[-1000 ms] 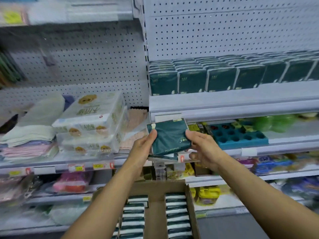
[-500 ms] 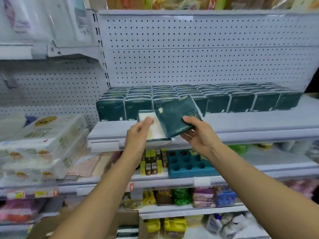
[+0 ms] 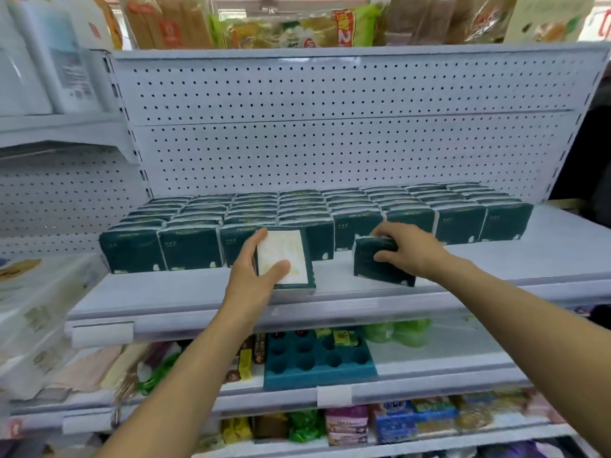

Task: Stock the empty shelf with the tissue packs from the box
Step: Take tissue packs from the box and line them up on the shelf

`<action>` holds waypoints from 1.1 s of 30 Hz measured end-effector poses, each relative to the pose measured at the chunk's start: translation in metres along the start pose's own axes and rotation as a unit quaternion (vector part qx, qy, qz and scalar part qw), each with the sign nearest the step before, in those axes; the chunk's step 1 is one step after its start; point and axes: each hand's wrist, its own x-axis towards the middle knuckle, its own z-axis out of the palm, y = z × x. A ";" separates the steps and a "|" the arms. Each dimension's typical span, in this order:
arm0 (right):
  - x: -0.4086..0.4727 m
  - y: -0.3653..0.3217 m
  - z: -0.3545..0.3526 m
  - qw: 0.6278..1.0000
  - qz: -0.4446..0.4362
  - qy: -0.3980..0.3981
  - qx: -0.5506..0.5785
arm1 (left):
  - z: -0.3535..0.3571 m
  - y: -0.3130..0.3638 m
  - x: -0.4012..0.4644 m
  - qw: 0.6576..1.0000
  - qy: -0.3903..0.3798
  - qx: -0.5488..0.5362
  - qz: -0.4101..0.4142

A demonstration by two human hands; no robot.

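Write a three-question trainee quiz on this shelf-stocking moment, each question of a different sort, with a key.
1. True or false: both hands hold a tissue pack.
2. Which pack shows its pale face to the camera? A) the left hand's B) the right hand's
3. Fill in: the stocked packs stand at the ___ of the shelf.

Key: 1 true: left hand on its pack, right hand on its pack. 2 A. 3 back: stocked packs, shelf.

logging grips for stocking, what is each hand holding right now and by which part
The left hand holds a tissue pack by its left edge, thumb on its pale face. The right hand grips another tissue pack by its top edge on the shelf.
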 end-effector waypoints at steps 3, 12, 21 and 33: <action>0.007 0.010 0.005 0.995 -0.040 0.026 -0.086 | 0.001 -0.002 0.017 1.000 -0.007 0.005 0.001; 0.024 0.024 0.032 0.984 -0.098 0.067 -0.135 | 0.011 0.000 0.054 0.999 -0.023 0.010 0.046; 0.072 0.027 0.046 0.974 -0.162 0.076 -0.136 | 0.007 -0.011 0.077 1.000 -0.015 0.000 0.022; 0.082 0.033 0.049 0.957 -0.219 0.133 -0.133 | 0.036 -0.008 0.075 0.997 0.008 -0.061 -0.042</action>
